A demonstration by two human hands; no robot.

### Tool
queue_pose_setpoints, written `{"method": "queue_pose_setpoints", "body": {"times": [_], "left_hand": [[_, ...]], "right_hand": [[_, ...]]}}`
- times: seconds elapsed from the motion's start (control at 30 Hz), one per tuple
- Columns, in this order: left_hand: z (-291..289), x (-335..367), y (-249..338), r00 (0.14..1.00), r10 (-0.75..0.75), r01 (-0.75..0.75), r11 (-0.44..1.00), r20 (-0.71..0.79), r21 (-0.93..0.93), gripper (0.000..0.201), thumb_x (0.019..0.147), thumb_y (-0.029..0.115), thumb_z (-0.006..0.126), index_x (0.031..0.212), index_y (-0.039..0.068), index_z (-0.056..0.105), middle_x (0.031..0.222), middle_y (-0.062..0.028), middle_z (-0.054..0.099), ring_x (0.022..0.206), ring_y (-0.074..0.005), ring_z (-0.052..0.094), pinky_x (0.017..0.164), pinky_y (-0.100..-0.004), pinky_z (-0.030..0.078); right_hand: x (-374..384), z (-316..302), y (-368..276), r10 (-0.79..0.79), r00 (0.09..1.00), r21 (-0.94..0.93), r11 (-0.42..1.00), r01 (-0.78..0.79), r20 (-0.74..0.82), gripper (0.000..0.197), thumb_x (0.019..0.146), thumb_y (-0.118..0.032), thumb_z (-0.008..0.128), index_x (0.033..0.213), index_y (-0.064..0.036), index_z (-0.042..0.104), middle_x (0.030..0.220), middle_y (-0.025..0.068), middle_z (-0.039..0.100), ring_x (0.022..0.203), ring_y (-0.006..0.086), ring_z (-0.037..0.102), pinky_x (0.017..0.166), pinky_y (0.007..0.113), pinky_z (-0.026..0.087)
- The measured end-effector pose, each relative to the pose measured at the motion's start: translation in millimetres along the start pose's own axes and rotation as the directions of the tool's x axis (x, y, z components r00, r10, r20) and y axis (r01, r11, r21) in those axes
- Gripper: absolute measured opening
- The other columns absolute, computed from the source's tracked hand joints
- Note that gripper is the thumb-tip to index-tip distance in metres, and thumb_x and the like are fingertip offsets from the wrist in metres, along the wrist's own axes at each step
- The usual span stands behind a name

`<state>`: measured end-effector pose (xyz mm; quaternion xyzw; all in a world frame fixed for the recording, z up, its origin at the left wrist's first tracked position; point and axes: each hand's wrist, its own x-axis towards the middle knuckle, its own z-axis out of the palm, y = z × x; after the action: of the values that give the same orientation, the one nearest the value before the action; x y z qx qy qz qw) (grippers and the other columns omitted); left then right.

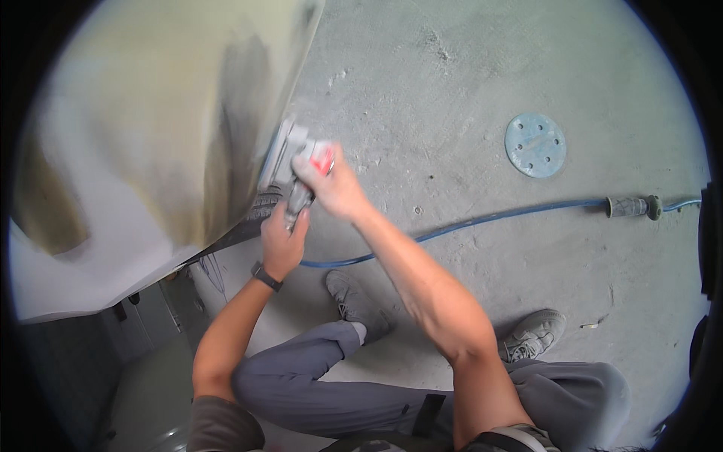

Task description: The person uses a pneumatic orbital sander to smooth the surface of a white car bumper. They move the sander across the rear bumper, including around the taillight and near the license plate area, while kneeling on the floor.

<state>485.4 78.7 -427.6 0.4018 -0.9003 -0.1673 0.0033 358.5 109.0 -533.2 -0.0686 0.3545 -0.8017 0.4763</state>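
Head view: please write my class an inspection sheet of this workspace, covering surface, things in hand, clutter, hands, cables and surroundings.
Surface: grey floor, scuffed and marked.
Things in hand: a grey-and-red tool, its flat pad at the edge of a patchy white, yellowish and grey panel; contact cannot be told.
Clutter: a blue disc with holes and a small pale scrap, both on the floor.
Hands: left hand grips the tool's lower end; right hand grips its body.
Cables: a blue hose with a grey cylindrical fitting; any join to the tool is hidden.
Surroundings: what looks like a dark tyre beside the panel's lower edge.
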Motion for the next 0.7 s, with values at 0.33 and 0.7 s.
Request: {"method": "queue_pose_setpoints", "body": {"times": [0.33, 0.7], "left_hand": [[-38.0, -56.1, -50.5, 0.989, -0.136, 0.128, 0.984, 0.054, 0.128, 0.023, 0.098, 0.021, 0.070, 0.096, -0.002, 0.063, 0.077, -0.0241, 0.066, 0.072, -0.0474, 0.065, 0.064, -0.0511, 0.047], [16.9, 92.9, 160.2, 0.974, 0.224, -0.225, 0.960, -0.025, -0.167, 0.028, 0.101, 0.025, 0.069, 0.096, -0.002, 0.062, 0.071, -0.0183, 0.063, 0.064, -0.0354, 0.059, 0.063, -0.0451, 0.047]], "right_hand": [[-50.8, 47.1, 30.8, 0.275, 0.956, 0.064, 0.957, -0.283, 0.105, 0.057, 0.099, -0.044, 0.076, 0.122, -0.0002, 0.047, 0.098, 0.0110, 0.068, 0.090, 0.0178, 0.069, 0.082, 0.036, 0.056], [61.6, -70.3, -186.4, -0.266, 0.942, -0.298, 0.934, 0.200, -0.203, 0.079, 0.087, -0.062, 0.078, 0.117, 0.0072, 0.057, 0.108, 0.0244, 0.072, 0.104, 0.0311, 0.072, 0.094, 0.042, 0.055]]}}
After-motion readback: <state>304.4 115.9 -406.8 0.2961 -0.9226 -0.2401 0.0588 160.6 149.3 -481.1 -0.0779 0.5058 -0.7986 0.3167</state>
